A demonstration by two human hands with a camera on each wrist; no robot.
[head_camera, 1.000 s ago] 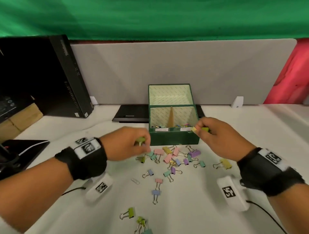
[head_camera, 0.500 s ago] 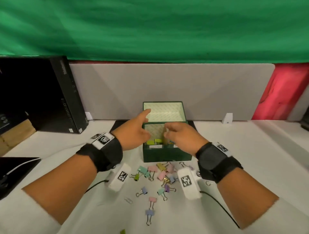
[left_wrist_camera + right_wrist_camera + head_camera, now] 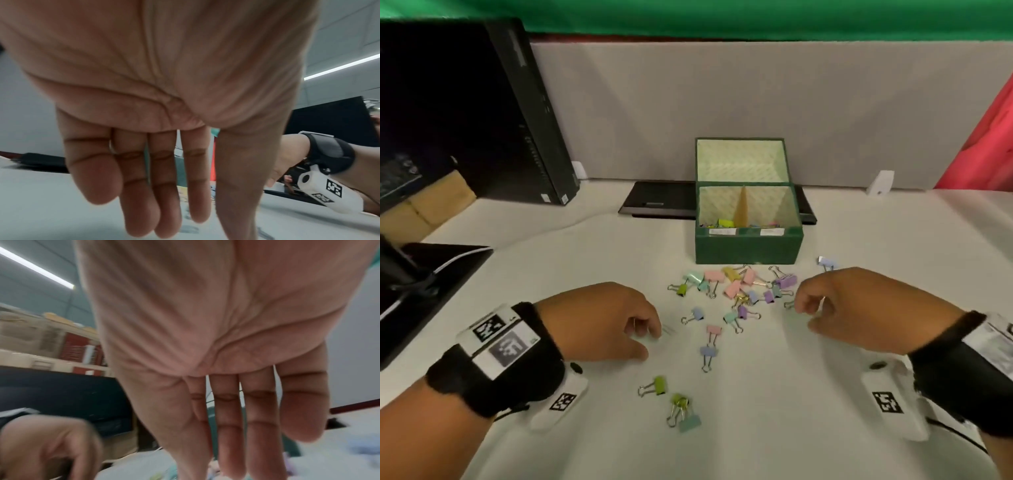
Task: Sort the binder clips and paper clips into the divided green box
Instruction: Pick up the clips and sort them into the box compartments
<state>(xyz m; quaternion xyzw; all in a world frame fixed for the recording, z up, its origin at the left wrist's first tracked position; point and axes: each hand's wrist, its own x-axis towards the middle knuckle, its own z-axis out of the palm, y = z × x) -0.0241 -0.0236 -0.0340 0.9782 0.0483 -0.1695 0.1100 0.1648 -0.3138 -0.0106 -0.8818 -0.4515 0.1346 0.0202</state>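
The green box stands open at the back of the table, with clips in both halves beside its divider. A loose pile of pastel binder clips lies in front of it. My left hand hovers low at the pile's left, fingers pointing down beside a paper clip. In the left wrist view the left hand is empty with straight fingers. My right hand reaches down at the pile's right edge, near a teal clip. Nothing is held in the right hand.
A green clip and a green-teal pair lie nearer me. A lilac clip sits right of the box. A black computer tower stands back left, a flat black device behind the box, and a cabled black object at left.
A second ago each hand carried a green clip. Half a second ago both were over the box. Now both have come back down to the pile, empty.
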